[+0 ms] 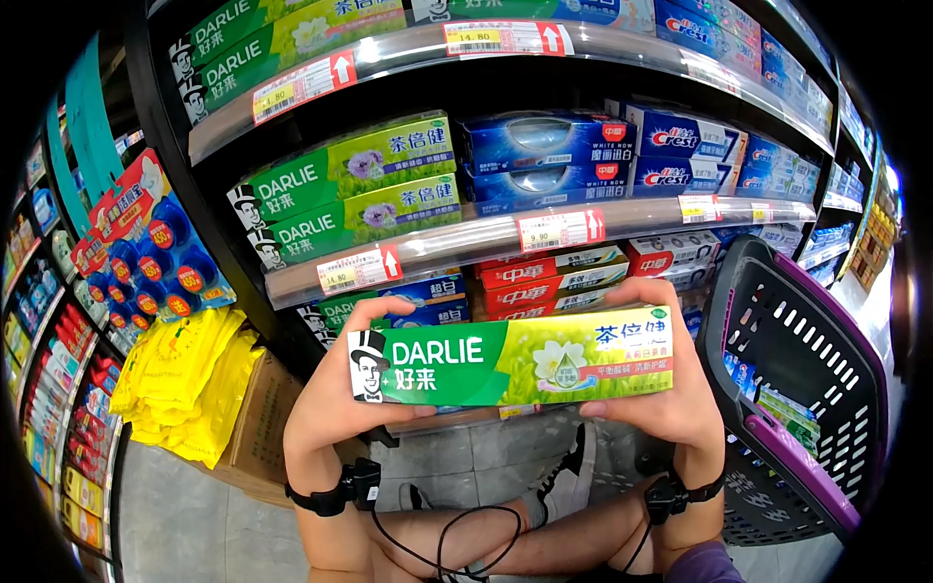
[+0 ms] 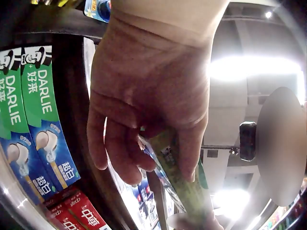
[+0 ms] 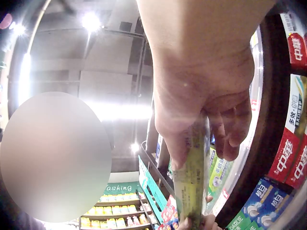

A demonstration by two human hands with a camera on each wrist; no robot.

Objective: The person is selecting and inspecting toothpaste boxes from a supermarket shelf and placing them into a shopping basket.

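A green DARLIE toothpaste box [image 1: 525,361] is held level in front of the shelves, its printed front facing up at the head view. My left hand [image 1: 342,384] grips its left end, with thumb along the lower edge and fingers behind the top. At the other end my right hand [image 1: 671,379] grips the box in the same way. The left wrist view shows that hand [image 2: 148,91] with the thumb on one side of the box [image 2: 180,177] and fingers on the other. In the right wrist view the hand [image 3: 206,96] pinches the box's end [image 3: 191,182].
Shelves ahead carry stacked DARLIE boxes [image 1: 340,170], blue WHITE NOW boxes [image 1: 546,141], Crest boxes [image 1: 680,151] and red boxes [image 1: 549,277]. A dark basket with a purple handle [image 1: 802,476] stands at the right, with boxes inside. Yellow bags [image 1: 185,389] lie on a carton [image 1: 255,413] at the left.
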